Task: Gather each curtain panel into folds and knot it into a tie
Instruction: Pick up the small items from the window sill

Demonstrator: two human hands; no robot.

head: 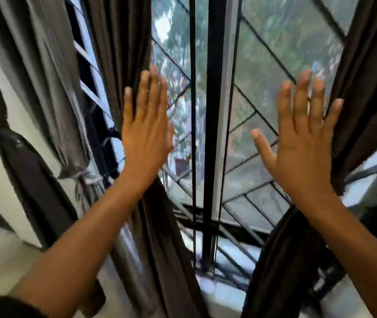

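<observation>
Two dark brown curtain panels hang either side of a window. The left panel [123, 42] drops in folds past my left hand [146, 129], whose fingers are straight and lie against its inner edge. The right panel [366, 76] hangs at the right, and my right hand [302, 143] is flat with spread fingers against its inner edge. Neither hand grips cloth. At the far left a dark curtain [22, 157] is tied into a knot, and beside it a grey curtain [52, 76] is gathered low down.
Between the panels stands the window with a black centre frame [212, 111] and a diagonal metal grille [258, 115]; trees show outside. A white sill [224, 297] runs below. A pale wall lies at the left.
</observation>
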